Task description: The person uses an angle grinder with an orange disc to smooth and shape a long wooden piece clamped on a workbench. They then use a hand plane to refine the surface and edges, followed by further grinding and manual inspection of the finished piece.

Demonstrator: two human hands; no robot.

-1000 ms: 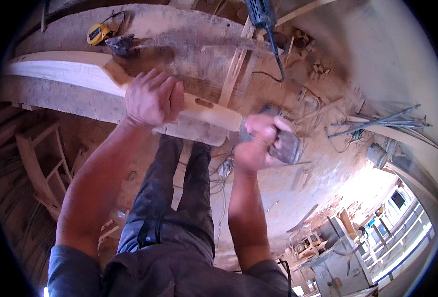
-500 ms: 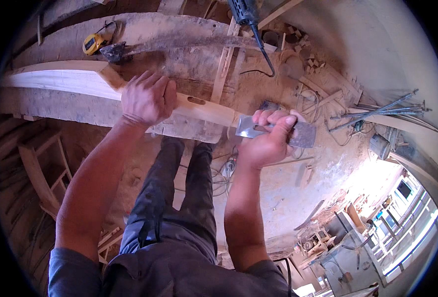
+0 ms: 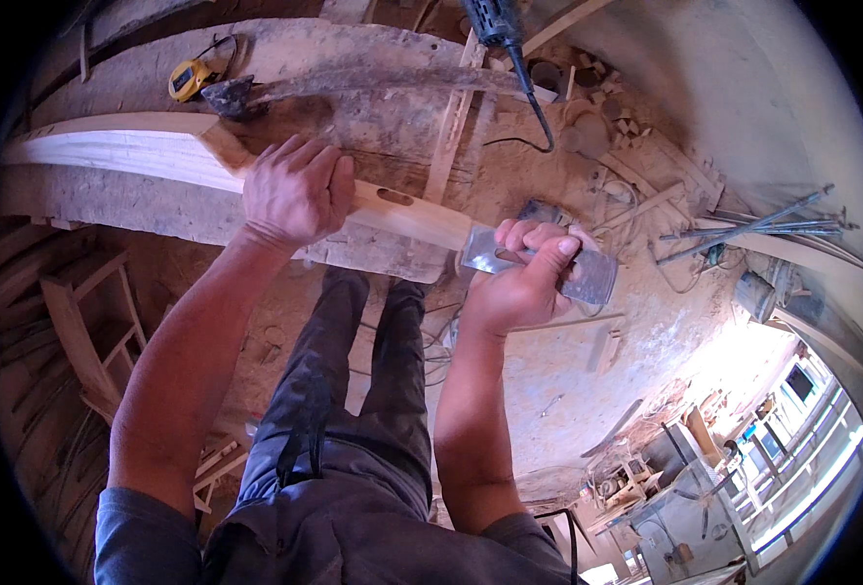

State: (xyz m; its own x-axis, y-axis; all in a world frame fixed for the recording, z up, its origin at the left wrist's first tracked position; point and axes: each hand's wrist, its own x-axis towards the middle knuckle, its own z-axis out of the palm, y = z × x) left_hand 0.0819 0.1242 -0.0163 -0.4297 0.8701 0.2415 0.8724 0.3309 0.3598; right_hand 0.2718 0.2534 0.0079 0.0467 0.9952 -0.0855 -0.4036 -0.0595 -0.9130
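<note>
A long pale wooden piece lies along the workbench, its narrower right part pierced by an oval slot. My left hand is closed over this piece, just left of the slot. Out at the right end, my right hand grips a flat grey metal tool with an opening in its middle. The tool's shiny left part meets the wood's end and overlaps it. My fingers cover much of the tool, so its exact kind cannot be made out.
On the dusty workbench lie a yellow tape measure and a dark-headed, long-handled hammer-like tool. A corded power tool is beyond. Metal bars lie at the right. A wooden frame stands below the bench.
The metal tool has tilted slightly, its right end lower, and my right hand has shifted a little. My left hand keeps its grip. The whole view has moved slightly.
</note>
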